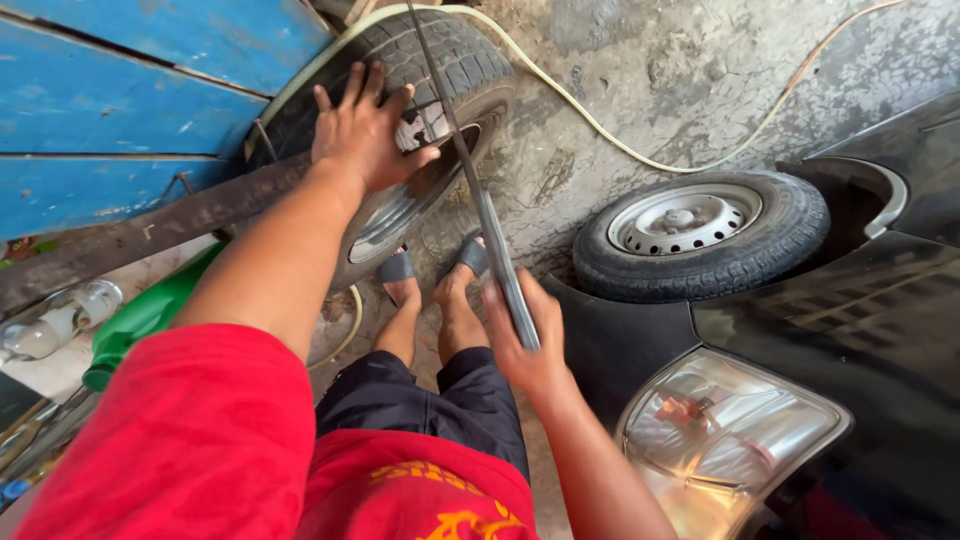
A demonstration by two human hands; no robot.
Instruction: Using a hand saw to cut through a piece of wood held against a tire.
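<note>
An upright tyre [455, 65] on a silver rim leans against a blue wooden wall, in front of my feet. My left hand [365, 130] lies spread flat on its sidewall and tread, fingers apart, steadying it. My right hand [522, 335] is wrapped around the lower end of a long flat metal bar [480, 195], a tyre lever. The bar runs up and away past the rim toward the top of the view, its tip out of sight.
A second wheel [700, 235] with a steel rim lies flat on the cracked concrete at right. A black car's bumper and headlight [725, 430] fill the lower right. A pale hose [600, 125] curves across the floor. A green bottle [145, 315] lies at left.
</note>
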